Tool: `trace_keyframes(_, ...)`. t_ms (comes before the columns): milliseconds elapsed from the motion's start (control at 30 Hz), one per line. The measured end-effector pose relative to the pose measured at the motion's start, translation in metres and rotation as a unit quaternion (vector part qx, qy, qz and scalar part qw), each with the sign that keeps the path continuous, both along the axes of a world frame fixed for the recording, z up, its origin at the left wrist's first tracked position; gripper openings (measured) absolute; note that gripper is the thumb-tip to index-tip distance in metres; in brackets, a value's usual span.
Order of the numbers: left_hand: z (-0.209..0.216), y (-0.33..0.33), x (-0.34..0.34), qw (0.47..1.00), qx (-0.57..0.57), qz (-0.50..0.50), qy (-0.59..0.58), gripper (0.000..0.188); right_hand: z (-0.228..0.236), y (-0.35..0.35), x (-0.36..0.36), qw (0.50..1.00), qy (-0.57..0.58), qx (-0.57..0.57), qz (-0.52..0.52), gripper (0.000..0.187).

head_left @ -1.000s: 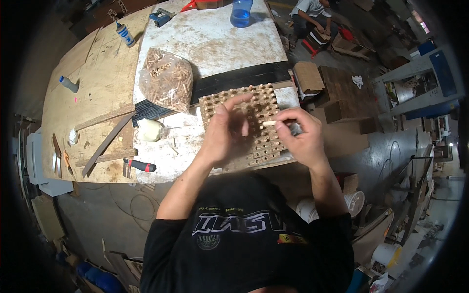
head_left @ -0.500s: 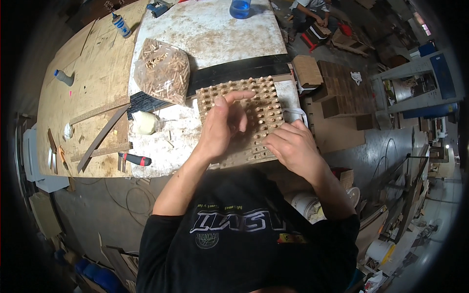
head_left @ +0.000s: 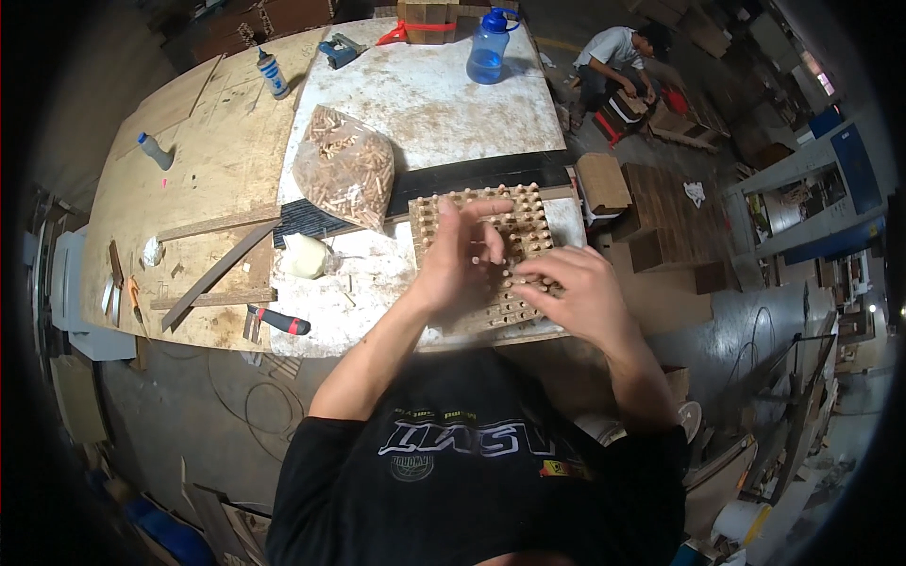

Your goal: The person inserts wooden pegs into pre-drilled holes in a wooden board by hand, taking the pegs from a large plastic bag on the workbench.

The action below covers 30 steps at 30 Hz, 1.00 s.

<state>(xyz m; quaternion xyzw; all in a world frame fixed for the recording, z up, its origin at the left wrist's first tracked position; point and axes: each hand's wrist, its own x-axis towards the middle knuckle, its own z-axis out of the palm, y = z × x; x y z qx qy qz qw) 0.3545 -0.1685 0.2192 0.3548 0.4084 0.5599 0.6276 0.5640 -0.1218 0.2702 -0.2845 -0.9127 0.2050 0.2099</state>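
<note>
A drilled wooden board (head_left: 491, 316) lies at the table's front edge, with rows of wooden dowels (head_left: 530, 203) standing in its far holes. Over its left part hovers my left hand (head_left: 453, 255), index finger stretched and the other fingers curled. A dowel end seems to poke out by those curled fingers; the palm is hidden. My right hand (head_left: 580, 292) is just to the right, thumb and index finger brought together beside the left fingers on what looks like one small dowel. A see-through bag of dowels (head_left: 344, 174) sits beyond, to the left.
Left of the board are a white lump in plastic (head_left: 307, 256), a red-and-black handled tool (head_left: 283, 321) and wooden strips (head_left: 222, 274). Farther back stand a blue water bottle (head_left: 486, 57), glue bottle (head_left: 272, 75) and nail gun (head_left: 340, 50). A person (head_left: 613, 71) sits at far right.
My right hand has lifted off the board's right side and come up toward my left fingers. My left hand keeps nearly the same pose. The whole view has shifted, showing more of the far table.
</note>
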Motion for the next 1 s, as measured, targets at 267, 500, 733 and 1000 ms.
trace_keyframes(267,-0.005,-0.006,0.022,0.999,0.037,-0.009,0.015,0.108,-0.005,-0.010,-0.028,0.995,0.062,0.068,0.030,0.020)
trace_keyframes(500,-0.007,-0.008,-0.004,0.993,0.009,0.109,0.045,0.091,-0.002,-0.006,0.006,0.974,0.137,-0.162,-0.074,0.013)
trace_keyframes(733,-0.015,-0.006,-0.006,0.990,0.027,0.116,0.075,0.090,-0.032,-0.009,0.007,0.999,0.008,-0.034,-0.023,0.008)
trace_keyframes(1000,-0.016,-0.007,-0.007,0.989,0.029,0.111,0.092,0.092,-0.031,-0.010,0.000,0.988,-0.102,0.107,0.042,0.009)
